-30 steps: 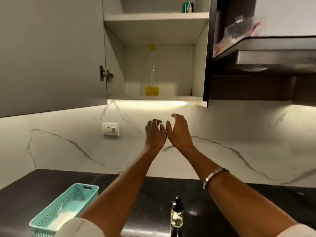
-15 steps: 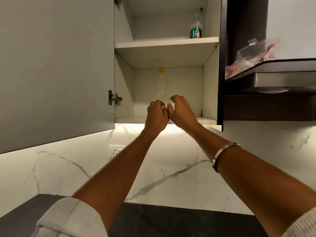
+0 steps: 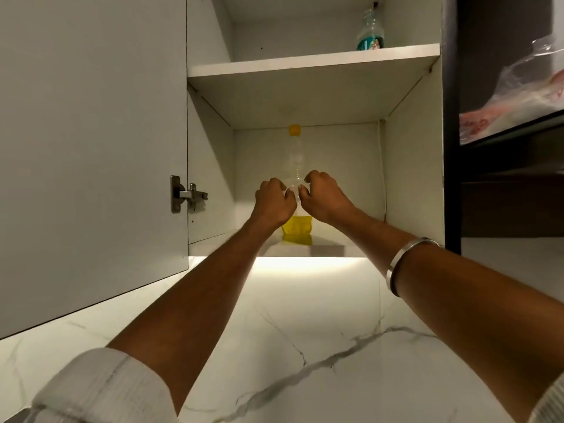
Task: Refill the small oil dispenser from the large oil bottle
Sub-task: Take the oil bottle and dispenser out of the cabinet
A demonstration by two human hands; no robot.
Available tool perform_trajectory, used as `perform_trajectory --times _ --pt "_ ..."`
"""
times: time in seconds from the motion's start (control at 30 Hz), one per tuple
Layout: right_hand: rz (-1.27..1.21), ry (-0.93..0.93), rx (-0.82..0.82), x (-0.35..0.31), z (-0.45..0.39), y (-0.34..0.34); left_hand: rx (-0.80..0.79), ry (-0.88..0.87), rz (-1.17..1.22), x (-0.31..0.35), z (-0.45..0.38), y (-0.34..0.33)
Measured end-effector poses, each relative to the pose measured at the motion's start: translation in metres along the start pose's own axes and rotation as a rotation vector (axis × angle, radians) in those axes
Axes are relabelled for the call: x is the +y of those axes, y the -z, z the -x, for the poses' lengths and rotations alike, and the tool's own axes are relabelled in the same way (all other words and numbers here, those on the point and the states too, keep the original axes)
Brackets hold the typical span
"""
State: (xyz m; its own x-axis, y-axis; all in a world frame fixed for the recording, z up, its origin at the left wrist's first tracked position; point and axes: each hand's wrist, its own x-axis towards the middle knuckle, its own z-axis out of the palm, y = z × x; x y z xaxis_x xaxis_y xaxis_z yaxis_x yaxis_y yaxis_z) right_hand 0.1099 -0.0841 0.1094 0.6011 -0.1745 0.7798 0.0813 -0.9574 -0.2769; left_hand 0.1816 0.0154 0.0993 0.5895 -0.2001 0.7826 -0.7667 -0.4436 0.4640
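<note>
The large oil bottle [image 3: 295, 154] is tall and clear with a yellow cap and a little yellow oil at its bottom. It stands upright on the lower shelf [image 3: 329, 243] of the open wall cabinet. My left hand [image 3: 274, 200] and my right hand [image 3: 324, 196] reach into the cabinet and curl round the bottle's middle from either side. The small oil dispenser is out of view.
The cabinet door [image 3: 91, 148] stands open on the left with its hinge [image 3: 187, 194] showing. A small bottle with a green label [image 3: 370, 32] sits on the upper shelf. A plastic bag [image 3: 515, 96] lies on the dark hood at right. Marble backsplash [image 3: 305, 346] runs below.
Both hands rose from in front of the backsplash into the cabinet and closed round the oil bottle. The view tilted up, so the counter, basket and small dispenser left the frame.
</note>
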Motion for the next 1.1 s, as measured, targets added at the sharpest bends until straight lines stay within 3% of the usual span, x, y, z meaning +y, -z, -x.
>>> perform_trajectory --times 0.13,0.4,0.73,1.1 --pt "0.028 -0.07 -0.021 0.015 -0.03 -0.014 -0.101 0.193 0.041 -0.021 -0.028 -0.011" --pt "-0.06 -0.305 -0.098 0.028 -0.078 -0.042 -0.361 0.522 0.428 -0.041 -0.058 -0.022" --pt "-0.342 -0.453 -0.12 0.028 -0.105 -0.064 -0.549 0.638 0.51 -0.044 -0.067 -0.033" --pt "-0.368 -0.384 -0.018 0.03 -0.091 -0.062 -0.565 0.65 0.528 -0.034 -0.054 -0.022"
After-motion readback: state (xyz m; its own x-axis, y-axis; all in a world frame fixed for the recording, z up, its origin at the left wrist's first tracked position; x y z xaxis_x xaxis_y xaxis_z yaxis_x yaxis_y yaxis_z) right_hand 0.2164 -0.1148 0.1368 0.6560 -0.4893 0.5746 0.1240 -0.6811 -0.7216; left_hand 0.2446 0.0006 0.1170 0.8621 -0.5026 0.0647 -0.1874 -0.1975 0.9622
